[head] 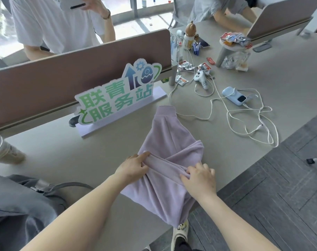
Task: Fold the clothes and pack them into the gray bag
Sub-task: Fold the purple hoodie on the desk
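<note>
**Lilac garment gathered at desk edge**

While both hands work a fold, the left hand [134, 166] and right hand [199, 178] pinch the lilac garment [169, 134] between them; the gray bag [18, 201] lies left of the left forearm.

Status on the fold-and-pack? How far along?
Early. Done: the lilac garment lies on the table, partly gathered. In hand: the left hand and right hand both pinch a fold across its middle; its lower edge hangs over the table edge. Left: finish the fold and pack it into the gray bag at near left.
</note>
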A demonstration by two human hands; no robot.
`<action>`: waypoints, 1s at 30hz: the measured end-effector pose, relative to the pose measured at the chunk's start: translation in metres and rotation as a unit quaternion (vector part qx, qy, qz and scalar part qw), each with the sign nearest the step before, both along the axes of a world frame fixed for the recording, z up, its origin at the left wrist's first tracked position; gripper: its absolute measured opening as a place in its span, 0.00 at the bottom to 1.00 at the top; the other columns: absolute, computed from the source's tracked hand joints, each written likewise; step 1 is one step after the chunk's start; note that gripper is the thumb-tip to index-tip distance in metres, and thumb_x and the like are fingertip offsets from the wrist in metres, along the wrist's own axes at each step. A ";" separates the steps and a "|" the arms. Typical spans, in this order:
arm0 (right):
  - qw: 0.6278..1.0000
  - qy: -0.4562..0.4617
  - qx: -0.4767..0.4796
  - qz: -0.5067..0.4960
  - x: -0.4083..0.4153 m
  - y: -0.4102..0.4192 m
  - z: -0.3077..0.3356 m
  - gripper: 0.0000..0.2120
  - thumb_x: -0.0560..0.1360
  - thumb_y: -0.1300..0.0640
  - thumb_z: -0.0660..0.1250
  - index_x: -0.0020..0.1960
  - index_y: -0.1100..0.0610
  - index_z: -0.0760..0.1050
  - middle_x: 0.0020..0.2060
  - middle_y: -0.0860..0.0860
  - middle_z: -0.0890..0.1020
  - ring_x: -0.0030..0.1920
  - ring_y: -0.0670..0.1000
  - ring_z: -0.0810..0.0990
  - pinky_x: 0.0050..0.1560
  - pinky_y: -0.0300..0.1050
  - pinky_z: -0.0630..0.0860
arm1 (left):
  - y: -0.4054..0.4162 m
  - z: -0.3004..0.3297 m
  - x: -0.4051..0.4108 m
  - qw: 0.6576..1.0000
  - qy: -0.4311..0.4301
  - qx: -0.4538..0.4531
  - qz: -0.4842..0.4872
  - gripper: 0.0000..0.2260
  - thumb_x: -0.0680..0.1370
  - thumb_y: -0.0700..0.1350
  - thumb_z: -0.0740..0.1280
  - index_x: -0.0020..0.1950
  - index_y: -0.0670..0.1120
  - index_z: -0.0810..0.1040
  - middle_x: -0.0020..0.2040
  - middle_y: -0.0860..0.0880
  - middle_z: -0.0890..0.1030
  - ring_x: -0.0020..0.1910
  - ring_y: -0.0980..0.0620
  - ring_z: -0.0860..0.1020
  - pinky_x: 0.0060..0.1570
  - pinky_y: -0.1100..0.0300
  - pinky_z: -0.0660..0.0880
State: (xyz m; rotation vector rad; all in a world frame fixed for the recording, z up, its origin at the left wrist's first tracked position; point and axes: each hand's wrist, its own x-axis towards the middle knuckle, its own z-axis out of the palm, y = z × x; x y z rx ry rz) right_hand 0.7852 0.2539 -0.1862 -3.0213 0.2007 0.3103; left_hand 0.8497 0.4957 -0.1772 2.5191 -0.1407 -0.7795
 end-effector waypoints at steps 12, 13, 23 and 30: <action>0.990 -0.066 0.076 0.102 0.042 -0.025 0.009 0.11 0.81 0.56 0.57 0.44 0.59 0.74 0.34 0.60 0.82 0.35 0.63 0.81 0.31 0.49 0.68 | 0.002 -0.015 -0.014 0.992 -0.118 0.020 0.047 0.23 0.81 0.60 0.53 0.76 0.61 0.55 0.55 0.47 0.78 0.55 0.43 0.77 0.53 0.51 0.73; 0.992 -0.051 0.073 0.091 0.048 -0.030 0.008 0.11 0.81 0.58 0.57 0.46 0.60 0.75 0.37 0.60 0.82 0.38 0.63 0.82 0.33 0.49 0.69 | 0.003 -0.017 -0.015 0.992 -0.115 0.020 0.054 0.23 0.80 0.61 0.53 0.75 0.62 0.55 0.55 0.47 0.79 0.55 0.42 0.77 0.53 0.51 0.74; 0.987 -0.025 0.143 -0.072 0.075 -0.028 0.002 0.21 0.80 0.41 0.56 0.47 0.57 0.78 0.54 0.56 0.78 0.55 0.59 0.76 0.50 0.50 0.73 | -0.005 -0.023 -0.008 0.988 -0.105 0.073 0.088 0.20 0.81 0.62 0.51 0.73 0.61 0.59 0.55 0.46 0.82 0.53 0.40 0.79 0.48 0.52 0.75; 0.965 0.029 0.249 -0.081 0.048 -0.034 0.005 0.14 0.77 0.54 0.62 0.34 0.56 0.65 0.39 0.51 0.69 0.42 0.58 0.72 0.40 0.48 0.64 | -0.008 -0.021 -0.006 0.988 -0.098 0.090 0.071 0.21 0.81 0.61 0.51 0.75 0.63 0.56 0.58 0.47 0.80 0.55 0.41 0.79 0.51 0.52 0.74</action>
